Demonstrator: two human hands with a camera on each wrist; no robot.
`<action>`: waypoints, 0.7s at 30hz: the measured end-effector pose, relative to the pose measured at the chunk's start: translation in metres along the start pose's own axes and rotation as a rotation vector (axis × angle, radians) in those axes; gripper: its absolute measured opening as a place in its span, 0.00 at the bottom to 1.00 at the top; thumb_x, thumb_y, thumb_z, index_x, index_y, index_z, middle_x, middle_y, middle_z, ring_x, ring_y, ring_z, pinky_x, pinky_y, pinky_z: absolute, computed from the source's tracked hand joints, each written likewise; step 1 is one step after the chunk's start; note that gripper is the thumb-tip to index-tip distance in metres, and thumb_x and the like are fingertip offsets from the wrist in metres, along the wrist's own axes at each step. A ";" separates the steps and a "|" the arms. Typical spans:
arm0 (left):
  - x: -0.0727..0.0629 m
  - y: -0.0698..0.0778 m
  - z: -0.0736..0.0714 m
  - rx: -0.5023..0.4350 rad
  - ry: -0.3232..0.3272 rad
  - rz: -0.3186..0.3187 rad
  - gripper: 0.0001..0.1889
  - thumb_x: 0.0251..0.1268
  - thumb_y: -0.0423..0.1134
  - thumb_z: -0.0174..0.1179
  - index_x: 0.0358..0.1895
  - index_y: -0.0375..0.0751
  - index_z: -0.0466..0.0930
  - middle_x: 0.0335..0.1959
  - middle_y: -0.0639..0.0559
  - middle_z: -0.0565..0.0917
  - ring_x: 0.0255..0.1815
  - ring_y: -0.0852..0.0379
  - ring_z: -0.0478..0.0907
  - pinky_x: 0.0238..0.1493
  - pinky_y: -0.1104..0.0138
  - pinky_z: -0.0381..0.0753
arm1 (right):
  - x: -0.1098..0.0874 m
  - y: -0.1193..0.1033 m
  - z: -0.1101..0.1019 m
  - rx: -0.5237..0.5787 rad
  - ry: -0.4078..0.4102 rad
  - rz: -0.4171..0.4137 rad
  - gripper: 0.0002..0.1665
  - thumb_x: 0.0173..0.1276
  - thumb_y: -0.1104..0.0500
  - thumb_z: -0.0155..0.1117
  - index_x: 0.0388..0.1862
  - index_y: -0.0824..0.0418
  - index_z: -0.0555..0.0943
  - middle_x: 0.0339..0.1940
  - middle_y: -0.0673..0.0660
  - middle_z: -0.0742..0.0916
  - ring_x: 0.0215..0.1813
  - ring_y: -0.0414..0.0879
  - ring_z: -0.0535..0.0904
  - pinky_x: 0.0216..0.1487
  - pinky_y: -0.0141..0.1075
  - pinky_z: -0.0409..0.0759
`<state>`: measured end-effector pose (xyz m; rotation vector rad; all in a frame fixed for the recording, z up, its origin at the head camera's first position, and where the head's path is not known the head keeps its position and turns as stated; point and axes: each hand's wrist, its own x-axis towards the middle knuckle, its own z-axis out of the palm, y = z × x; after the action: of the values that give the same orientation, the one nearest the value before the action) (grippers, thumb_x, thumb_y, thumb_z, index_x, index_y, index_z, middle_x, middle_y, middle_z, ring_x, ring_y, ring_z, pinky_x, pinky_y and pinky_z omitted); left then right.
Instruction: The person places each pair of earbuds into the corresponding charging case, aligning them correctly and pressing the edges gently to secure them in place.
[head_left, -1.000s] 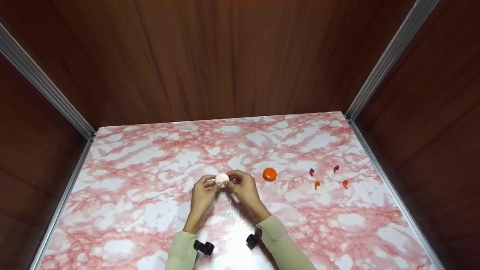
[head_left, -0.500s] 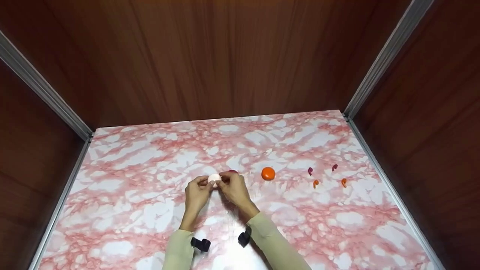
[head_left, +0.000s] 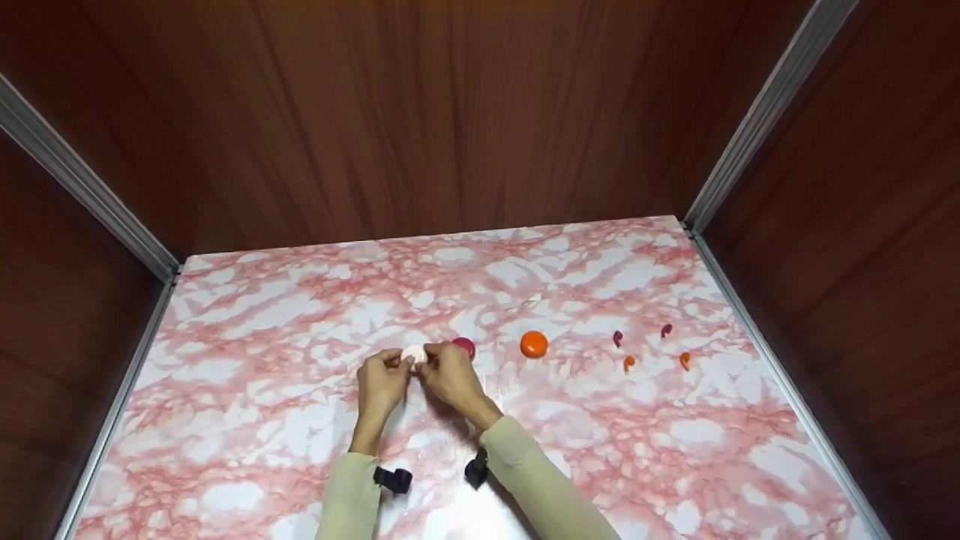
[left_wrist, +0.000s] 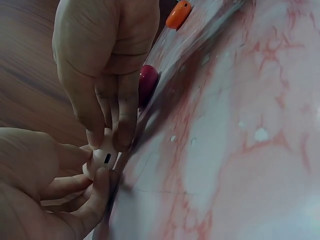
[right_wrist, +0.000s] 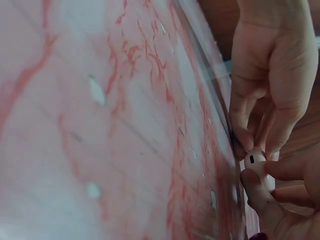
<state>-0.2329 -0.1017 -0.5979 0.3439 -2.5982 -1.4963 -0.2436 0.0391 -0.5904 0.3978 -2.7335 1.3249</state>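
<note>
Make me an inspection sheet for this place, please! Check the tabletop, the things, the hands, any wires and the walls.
Surface: tabletop, marbled pink and white.
Job's things: pale round case with a small dark slot.
Clutter: dark pink case, partly hidden by the right hand; orange case farther right; two dark pink earbuds and two orange earbuds beyond that.
Hands: left hand and right hand both pinch the pale round case.
Cables: nothing seen.
Surroundings: brown wood-grain panels, grey metal strips.

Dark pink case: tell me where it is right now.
In the head view, the dark pink case lies on the marbled tabletop, partly hidden by the right hand, with the orange case to its right.
</note>
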 end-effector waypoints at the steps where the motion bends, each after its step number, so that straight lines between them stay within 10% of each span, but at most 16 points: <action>1: 0.001 0.000 0.000 0.007 -0.001 0.009 0.16 0.67 0.37 0.70 0.53 0.31 0.89 0.41 0.41 0.92 0.41 0.50 0.90 0.46 0.58 0.88 | 0.001 0.000 0.000 -0.013 0.001 -0.005 0.06 0.65 0.67 0.73 0.41 0.63 0.91 0.33 0.57 0.93 0.36 0.43 0.85 0.43 0.34 0.86; 21: 0.007 -0.004 -0.005 0.094 0.016 0.058 0.10 0.68 0.36 0.69 0.45 0.33 0.91 0.34 0.43 0.92 0.39 0.48 0.89 0.46 0.56 0.86 | 0.005 -0.001 0.009 0.000 -0.028 0.034 0.08 0.65 0.65 0.73 0.43 0.63 0.92 0.34 0.59 0.87 0.40 0.45 0.78 0.46 0.36 0.82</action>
<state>-0.2382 -0.1095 -0.5991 0.2853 -2.6482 -1.3506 -0.2480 0.0307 -0.5939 0.3743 -2.7744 1.3380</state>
